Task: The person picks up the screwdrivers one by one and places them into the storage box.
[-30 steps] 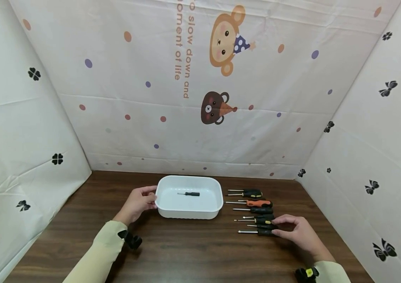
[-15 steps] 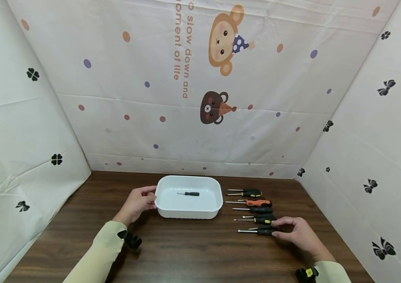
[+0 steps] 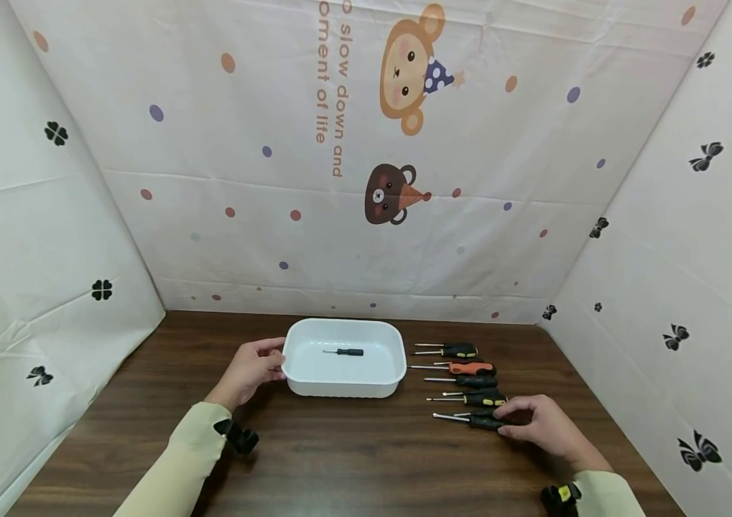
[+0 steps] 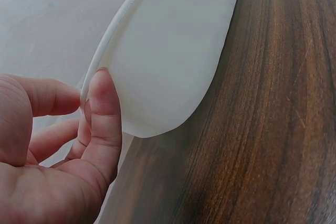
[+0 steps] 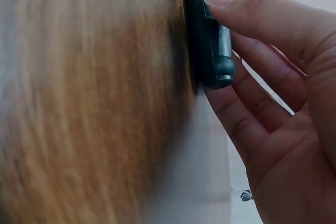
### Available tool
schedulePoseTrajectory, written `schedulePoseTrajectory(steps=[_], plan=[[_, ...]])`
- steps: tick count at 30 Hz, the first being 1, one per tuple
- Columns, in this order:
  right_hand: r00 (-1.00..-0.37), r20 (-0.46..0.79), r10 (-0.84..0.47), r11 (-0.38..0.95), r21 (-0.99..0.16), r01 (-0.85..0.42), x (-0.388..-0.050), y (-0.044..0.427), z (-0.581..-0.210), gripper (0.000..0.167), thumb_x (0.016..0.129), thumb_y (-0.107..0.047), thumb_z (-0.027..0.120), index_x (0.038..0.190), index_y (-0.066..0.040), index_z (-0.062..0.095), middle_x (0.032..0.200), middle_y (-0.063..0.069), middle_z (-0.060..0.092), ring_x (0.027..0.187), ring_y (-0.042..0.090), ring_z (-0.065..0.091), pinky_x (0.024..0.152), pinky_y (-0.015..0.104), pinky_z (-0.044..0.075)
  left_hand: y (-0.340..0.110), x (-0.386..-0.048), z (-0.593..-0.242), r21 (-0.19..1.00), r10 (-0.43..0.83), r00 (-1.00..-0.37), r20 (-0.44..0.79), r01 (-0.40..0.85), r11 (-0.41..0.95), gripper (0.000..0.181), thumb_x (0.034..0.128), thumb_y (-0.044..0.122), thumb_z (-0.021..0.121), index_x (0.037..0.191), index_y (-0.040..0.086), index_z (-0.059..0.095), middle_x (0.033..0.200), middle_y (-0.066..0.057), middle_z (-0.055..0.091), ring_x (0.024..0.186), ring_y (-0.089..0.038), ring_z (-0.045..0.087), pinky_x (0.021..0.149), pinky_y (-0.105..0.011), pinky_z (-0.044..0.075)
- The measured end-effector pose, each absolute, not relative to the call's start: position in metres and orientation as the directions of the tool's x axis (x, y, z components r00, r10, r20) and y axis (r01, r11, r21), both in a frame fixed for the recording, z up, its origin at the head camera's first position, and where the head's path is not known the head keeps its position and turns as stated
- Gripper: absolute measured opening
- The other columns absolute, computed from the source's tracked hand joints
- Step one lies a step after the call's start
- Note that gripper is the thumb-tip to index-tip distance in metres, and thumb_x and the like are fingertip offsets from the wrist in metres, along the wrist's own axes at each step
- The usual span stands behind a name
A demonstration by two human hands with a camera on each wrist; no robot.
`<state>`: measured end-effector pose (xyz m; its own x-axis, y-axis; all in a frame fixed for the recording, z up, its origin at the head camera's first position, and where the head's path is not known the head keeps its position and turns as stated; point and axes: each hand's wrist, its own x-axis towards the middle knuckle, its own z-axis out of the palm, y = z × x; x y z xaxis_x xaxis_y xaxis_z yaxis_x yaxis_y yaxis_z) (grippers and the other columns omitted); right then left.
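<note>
A white tray [image 3: 346, 388] stands on the wooden table, with a small black screwdriver [image 3: 350, 352] lying in it. The left hand [image 3: 249, 372] pinches the tray's left rim between thumb and fingers; the left wrist view shows this hand [image 4: 79, 145] at the rim [image 4: 116, 27]. To the right of the tray, the right hand [image 3: 549, 431] has its thumb and a finger on the handle end of the front black screwdriver [image 3: 485, 424]. In the right wrist view, the thumb of the right hand [image 5: 278, 72] touches the black handle [image 5: 202, 35], with fingers beside its end.
Behind the right hand lie several screwdrivers in a column, among them one with an orange and black handle [image 3: 472, 368] and a black and yellow one [image 3: 459, 352]. Patterned cloth walls [image 3: 262, 237] border the table [image 3: 340, 459] at the back and sides.
The front screwdrivers have shifted: one has moved closer to the front one, whose handle end now tilts toward the table's front. The left hand has stayed at the tray.
</note>
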<state>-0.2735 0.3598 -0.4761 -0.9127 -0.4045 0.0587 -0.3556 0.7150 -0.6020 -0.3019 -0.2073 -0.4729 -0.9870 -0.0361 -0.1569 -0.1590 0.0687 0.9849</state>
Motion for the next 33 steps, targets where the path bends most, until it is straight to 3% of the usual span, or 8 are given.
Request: schedulePoseTrajectory(steps=[13, 24, 33], plan=[[-0.916, -0.032, -0.4, 0.733, -0.612, -0.298, -0.2714, 0.3585, -0.4755, 0.023, 0.079, -0.028, 0.088, 0.1, -0.023, 0.08, 0.102, -0.005, 0.077, 0.094, 0.0, 0.065, 0.078, 0.022, 0.055, -0.2075, -0.3007, -0.4724, 0.988, -0.027, -0.989, -0.143, -0.144, 0.053, 0.049, 0.0968, -0.002, 0.059, 0.146, -0.004, 0.052, 0.1, -0.016, 0.061, 0.072, -0.017, 0.064, 0.068, -0.027, 0.062], [-0.921, -0.017, -0.389, 0.737, -0.606, -0.3, -0.2727, 0.3557, -0.4756, 0.02, 0.079, -0.026, 0.088, 0.097, -0.023, 0.08, 0.1, -0.005, 0.078, 0.092, -0.001, 0.066, 0.077, 0.022, 0.055, -0.208, -0.3014, -0.4732, 0.988, -0.019, -0.99, -0.142, -0.143, 0.061, 0.049, 0.0973, -0.001, 0.06, 0.146, -0.003, 0.052, 0.099, -0.014, 0.061, 0.072, -0.017, 0.064, 0.068, -0.027, 0.062], [-0.921, -0.003, -0.389, 0.685, -0.67, -0.286, -0.2744, 0.3548, -0.4739, 0.021, 0.083, -0.028, 0.085, 0.101, -0.018, 0.081, 0.104, 0.001, 0.079, 0.091, 0.0, 0.066, 0.075, 0.021, 0.056, -0.2086, -0.3015, -0.4735, 0.988, -0.012, -0.989, -0.145, -0.146, 0.057, 0.05, 0.097, 0.0, 0.06, 0.146, -0.004, 0.051, 0.102, -0.016, 0.062, 0.072, -0.018, 0.064, 0.068, -0.028, 0.062]])
